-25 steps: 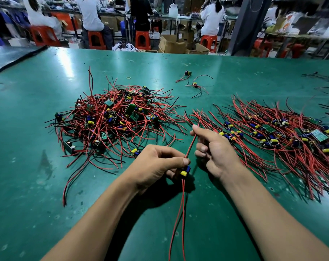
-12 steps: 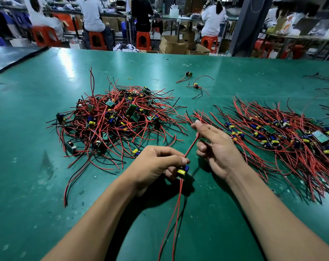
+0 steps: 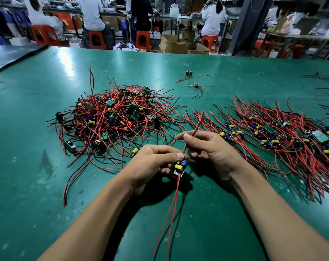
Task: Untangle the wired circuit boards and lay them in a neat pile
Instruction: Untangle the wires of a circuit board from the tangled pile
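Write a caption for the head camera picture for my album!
The left hand grips a circuit board, right hand pinches its red wire, between a tangled heap and a neater pile.

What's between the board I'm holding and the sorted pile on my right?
Nothing visible blocks it. The left hand grips the board, the right hand pinches its wires, and only bare table lies before the sorted pile.
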The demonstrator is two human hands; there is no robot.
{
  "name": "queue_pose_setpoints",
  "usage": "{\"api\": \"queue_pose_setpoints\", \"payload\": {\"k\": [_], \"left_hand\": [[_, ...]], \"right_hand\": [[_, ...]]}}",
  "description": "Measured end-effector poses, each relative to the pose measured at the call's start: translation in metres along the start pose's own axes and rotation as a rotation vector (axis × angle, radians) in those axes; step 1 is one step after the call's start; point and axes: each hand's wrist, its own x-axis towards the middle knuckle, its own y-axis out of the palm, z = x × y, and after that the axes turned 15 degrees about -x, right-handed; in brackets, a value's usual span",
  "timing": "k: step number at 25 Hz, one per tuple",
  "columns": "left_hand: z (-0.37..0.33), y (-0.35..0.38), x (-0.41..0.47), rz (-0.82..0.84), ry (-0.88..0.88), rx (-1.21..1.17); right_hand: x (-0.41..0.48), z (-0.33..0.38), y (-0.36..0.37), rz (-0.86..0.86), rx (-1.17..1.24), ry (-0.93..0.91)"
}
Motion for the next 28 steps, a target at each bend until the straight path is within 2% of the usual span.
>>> {"api": "queue_pose_setpoints", "payload": {"k": [3, 7, 12, 18, 24, 28], "left_hand": [[-0.001, 0.000, 0.000, 0.024, -0.006, 0.065], [0.000, 0.003, -0.001, 0.043, -0.005, 0.126], [-0.002, 0.001, 0.000, 0.041, -0.012, 0.098], [-0.004, -0.002, 0.000, 0.063, -0.035, 0.112], [-0.003, -0.003, 0.000, 0.052, -0.038, 0.106], [-0.003, -0.004, 0.001, 0.047, -0.034, 0.127]], "right_hand": [[0.001, -0.001, 0.005, -0.146, -0.047, -0.034], [0.007, 0.001, 0.000, -0.385, 0.078, -0.084], [0.011, -0.001, 0.003, -0.555, 0.054, -0.206], [0.012, 0.002, 0.005, -0.579, 0.143, -0.227], [0.012, 0.004, 0.007, -0.541, 0.342, -0.163], [0.012, 0.003, 0.005, -0.613, 0.251, -0.170]]}}
